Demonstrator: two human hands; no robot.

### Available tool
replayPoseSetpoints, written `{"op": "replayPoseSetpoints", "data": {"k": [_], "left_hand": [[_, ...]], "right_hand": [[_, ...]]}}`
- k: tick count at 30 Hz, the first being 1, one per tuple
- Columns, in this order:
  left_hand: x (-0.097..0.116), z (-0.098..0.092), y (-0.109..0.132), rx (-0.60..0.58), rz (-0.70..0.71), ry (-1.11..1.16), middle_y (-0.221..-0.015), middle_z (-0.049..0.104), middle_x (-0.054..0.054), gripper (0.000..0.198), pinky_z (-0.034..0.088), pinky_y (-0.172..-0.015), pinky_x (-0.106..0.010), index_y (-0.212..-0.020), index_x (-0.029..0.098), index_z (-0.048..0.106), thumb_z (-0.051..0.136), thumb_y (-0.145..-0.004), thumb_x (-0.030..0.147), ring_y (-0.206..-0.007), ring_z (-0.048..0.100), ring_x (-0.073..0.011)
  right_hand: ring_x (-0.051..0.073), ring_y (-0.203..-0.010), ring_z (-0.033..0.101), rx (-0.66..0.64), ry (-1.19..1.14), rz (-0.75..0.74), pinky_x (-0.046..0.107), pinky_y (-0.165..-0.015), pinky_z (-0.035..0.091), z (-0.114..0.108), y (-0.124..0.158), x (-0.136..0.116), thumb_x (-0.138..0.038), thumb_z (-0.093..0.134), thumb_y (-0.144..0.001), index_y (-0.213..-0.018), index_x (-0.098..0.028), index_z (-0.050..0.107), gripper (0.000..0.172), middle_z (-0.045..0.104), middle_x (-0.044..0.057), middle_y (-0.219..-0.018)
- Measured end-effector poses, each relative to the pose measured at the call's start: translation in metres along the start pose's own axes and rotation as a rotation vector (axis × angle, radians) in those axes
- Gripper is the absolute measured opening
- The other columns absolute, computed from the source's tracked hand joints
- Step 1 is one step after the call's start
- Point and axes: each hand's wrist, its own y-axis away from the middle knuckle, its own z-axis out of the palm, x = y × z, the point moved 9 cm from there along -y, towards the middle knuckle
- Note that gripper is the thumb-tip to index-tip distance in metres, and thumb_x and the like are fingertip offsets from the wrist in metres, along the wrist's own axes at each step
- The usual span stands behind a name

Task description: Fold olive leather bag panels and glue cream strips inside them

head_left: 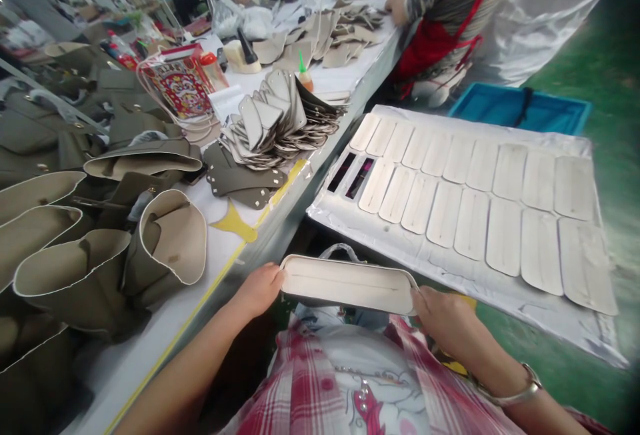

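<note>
Between my two hands is a long cream panel [347, 283] with rounded ends, a thin line along its middle and a dark edge below, held level in front of my body. My left hand [261, 288] pinches its left end. At the other end, my right hand [443, 318] grips the corner, its fingers partly hidden. A pale curved strap [341, 249] shows just behind the panel; I cannot tell whether they are joined. To the right, a foil-covered board [390, 221] carries two rows of similar cream panels [471, 223], with two dark gaps at its left end.
On the left table, olive open-topped bag bodies [165, 235] crowd together. Beyond them lie stacked grey straps [270, 115], a yellow template [237, 221], a red patterned bag [183, 85] and a glue bottle [304, 76]. A co-worker's red apron [430, 48] and a blue crate [520, 108] are further off.
</note>
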Motion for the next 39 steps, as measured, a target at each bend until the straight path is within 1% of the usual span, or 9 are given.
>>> {"op": "replayPoseSetpoints", "data": {"k": [8,12,15,19,21,27,31,34,39], "left_hand": [[0.004,-0.003,-0.01,-0.005,0.064,-0.059,-0.073,0.049,-0.005,0.035,0.038,-0.069,-0.03,-0.063,0.017,0.047,0.026,-0.088,0.029,-0.071,0.052,-0.0169],[0.008,-0.005,-0.012,0.002,0.142,-0.091,-0.075,0.048,-0.004,0.034,0.038,-0.07,-0.031,-0.063,0.017,0.048,0.027,-0.088,0.029,-0.068,0.05,-0.0163],[-0.001,0.001,-0.011,-0.019,0.123,0.178,-0.072,0.047,-0.002,0.034,0.039,-0.069,-0.029,-0.062,0.016,0.048,0.033,-0.087,0.035,-0.067,0.048,-0.0153],[-0.026,0.022,-0.005,-0.073,-0.086,0.864,-0.07,0.053,-0.001,0.043,0.045,-0.067,-0.029,-0.074,0.014,0.053,0.038,-0.084,0.053,-0.066,0.051,-0.0148],[-0.03,0.031,-0.001,-0.097,-0.146,1.052,-0.067,0.054,-0.002,0.05,0.047,-0.065,-0.03,-0.072,0.014,0.053,0.035,-0.082,0.06,-0.063,0.052,-0.0147],[-0.033,0.042,-0.001,-0.204,-0.188,0.766,-0.065,0.058,-0.004,0.045,0.047,-0.052,-0.026,-0.073,0.013,0.056,0.047,-0.076,0.057,-0.063,0.058,-0.0185],[-0.031,0.04,-0.003,-0.2,-0.141,0.738,-0.068,0.058,-0.003,0.04,0.047,-0.054,-0.027,-0.077,0.013,0.056,0.044,-0.08,0.051,-0.063,0.058,-0.018],[-0.024,0.031,-0.003,-0.186,-0.059,0.654,-0.069,0.057,-0.002,0.037,0.045,-0.058,-0.027,-0.075,0.014,0.055,0.041,-0.082,0.047,-0.062,0.056,-0.0163],[-0.007,0.004,-0.007,-0.049,0.06,0.21,-0.068,0.053,-0.004,0.034,0.038,-0.067,-0.029,-0.057,0.017,0.047,0.037,-0.081,0.039,-0.067,0.051,-0.0168]], "right_hand": [[0.016,-0.055,0.056,-0.041,-0.014,0.06,0.025,-0.049,0.035,0.004,-0.001,0.002,-0.007,0.038,-0.084,-0.075,-0.011,0.055,0.019,0.057,0.009,-0.068],[0.017,-0.058,0.057,-0.064,0.015,0.025,0.026,-0.05,0.037,0.004,-0.001,-0.002,-0.005,0.038,-0.082,-0.08,-0.01,0.057,0.019,0.058,0.011,-0.072],[0.018,-0.059,0.057,-0.063,0.016,0.007,0.026,-0.051,0.038,0.007,0.0,-0.003,-0.004,0.039,-0.08,-0.082,-0.009,0.057,0.018,0.058,0.012,-0.073],[0.017,-0.056,0.056,-0.013,-0.013,0.011,0.027,-0.048,0.038,0.008,0.002,-0.002,-0.009,0.042,-0.081,-0.083,-0.009,0.057,0.014,0.058,0.012,-0.074],[0.018,-0.056,0.056,0.009,-0.028,0.01,0.027,-0.048,0.038,0.008,0.002,-0.003,-0.01,0.043,-0.082,-0.084,-0.009,0.056,0.014,0.058,0.012,-0.073],[0.016,-0.056,0.056,-0.024,-0.104,0.087,0.025,-0.048,0.035,0.008,0.003,0.0,-0.008,0.042,-0.083,-0.083,-0.01,0.056,0.014,0.057,0.009,-0.073],[0.015,-0.059,0.056,-0.039,-0.125,0.099,0.025,-0.049,0.034,0.007,0.005,0.001,-0.007,0.042,-0.083,-0.082,-0.01,0.056,0.015,0.057,0.009,-0.074],[0.015,-0.058,0.056,-0.036,-0.125,0.078,0.024,-0.048,0.033,0.006,0.004,0.0,-0.007,0.042,-0.082,-0.082,-0.01,0.057,0.015,0.057,0.009,-0.075],[0.015,-0.056,0.055,-0.04,-0.135,0.091,0.024,-0.047,0.031,0.004,0.001,0.004,-0.009,0.04,-0.084,-0.08,-0.01,0.056,0.017,0.057,0.009,-0.071]]}}
